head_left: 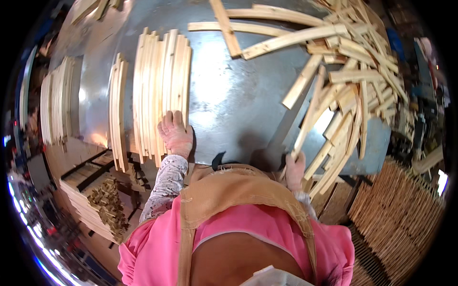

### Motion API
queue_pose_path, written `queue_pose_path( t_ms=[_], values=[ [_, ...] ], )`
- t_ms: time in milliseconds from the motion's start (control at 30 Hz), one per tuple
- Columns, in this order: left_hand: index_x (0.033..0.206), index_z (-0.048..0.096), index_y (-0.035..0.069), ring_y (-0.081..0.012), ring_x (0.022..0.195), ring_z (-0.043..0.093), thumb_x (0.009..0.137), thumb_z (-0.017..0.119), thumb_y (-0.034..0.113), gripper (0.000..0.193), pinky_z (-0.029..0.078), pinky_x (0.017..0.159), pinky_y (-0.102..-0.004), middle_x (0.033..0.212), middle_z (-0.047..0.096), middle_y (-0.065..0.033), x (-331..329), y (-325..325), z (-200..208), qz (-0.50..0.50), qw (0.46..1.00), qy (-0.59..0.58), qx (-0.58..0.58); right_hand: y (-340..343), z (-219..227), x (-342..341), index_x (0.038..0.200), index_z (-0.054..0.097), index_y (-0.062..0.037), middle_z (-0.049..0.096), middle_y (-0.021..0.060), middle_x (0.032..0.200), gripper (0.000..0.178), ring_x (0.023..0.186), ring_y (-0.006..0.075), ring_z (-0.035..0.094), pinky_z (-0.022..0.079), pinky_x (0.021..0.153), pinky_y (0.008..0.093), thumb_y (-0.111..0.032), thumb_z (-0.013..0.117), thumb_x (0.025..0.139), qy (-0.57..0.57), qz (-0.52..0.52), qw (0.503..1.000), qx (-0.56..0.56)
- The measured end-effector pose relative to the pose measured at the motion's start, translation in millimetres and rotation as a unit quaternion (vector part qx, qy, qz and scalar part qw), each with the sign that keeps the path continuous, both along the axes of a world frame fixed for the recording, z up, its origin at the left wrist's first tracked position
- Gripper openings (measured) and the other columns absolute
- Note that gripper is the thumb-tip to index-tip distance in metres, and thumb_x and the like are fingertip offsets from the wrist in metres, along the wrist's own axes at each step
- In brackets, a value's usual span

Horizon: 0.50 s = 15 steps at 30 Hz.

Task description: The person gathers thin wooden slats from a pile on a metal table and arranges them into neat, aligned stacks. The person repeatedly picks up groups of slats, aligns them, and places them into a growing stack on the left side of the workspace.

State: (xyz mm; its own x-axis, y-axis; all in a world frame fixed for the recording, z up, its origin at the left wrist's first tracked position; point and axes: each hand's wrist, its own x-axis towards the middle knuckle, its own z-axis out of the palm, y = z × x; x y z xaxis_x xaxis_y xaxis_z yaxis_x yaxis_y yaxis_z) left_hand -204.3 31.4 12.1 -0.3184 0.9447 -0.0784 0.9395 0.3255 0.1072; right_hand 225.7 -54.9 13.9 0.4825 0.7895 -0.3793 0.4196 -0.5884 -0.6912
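Observation:
My left hand [175, 133] lies over the near ends of a row of pale wooden strips [155, 81], its fingers stretched forward on top of them. The strips lie side by side, pointing away from me on the metal table [214, 90]. At the table's near right edge, my right hand [295, 170] is closed around the near end of a single wooden strip [311, 112]. That strip slants up and away, its far end beside the heap of loose strips [353, 95]. Part of the right hand's grip is hidden.
Left of the row stand a narrow bundle of strips [117, 109] and another row [57, 102]. Several strips [267, 19] lie crosswise at the far side. Stacked wood [107, 205] sits below on the left, and a large stack [400, 214] stands at the lower right.

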Motion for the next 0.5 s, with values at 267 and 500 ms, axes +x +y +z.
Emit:
queue_pose_path(
  t_ms=[267,500],
  values=[
    [0.161,0.038,-0.002,-0.0378,0.131,0.059,0.098,0.075,0.032,0.08,0.046,0.115,-0.0469,0.146,0.056,-0.0268,58.7,40.4,62.6,0.009,0.865,-0.497,0.07,84.0,50.0,-182.3,0.147,0.054,-0.0008,0.068,0.0205,0.13,0.071,0.116,0.0342,0.069,0.054,0.103,0.044,-0.027,0.083,0.088,0.098,0.254,0.958,0.093],
    [0.139,0.061,0.005,-0.033,0.104,0.069,0.102,0.067,0.031,0.046,0.058,0.086,-0.0439,0.129,0.066,-0.0171,-158.6,45.2,107.5,-0.017,0.982,-0.188,-0.012,304.5,25.5,-279.3,0.15,0.056,-0.0021,0.069,0.0246,0.128,0.08,0.121,0.0439,0.063,0.052,0.105,0.0518,-0.039,0.083,0.085,-0.186,0.44,0.845,0.241]
  ],
)
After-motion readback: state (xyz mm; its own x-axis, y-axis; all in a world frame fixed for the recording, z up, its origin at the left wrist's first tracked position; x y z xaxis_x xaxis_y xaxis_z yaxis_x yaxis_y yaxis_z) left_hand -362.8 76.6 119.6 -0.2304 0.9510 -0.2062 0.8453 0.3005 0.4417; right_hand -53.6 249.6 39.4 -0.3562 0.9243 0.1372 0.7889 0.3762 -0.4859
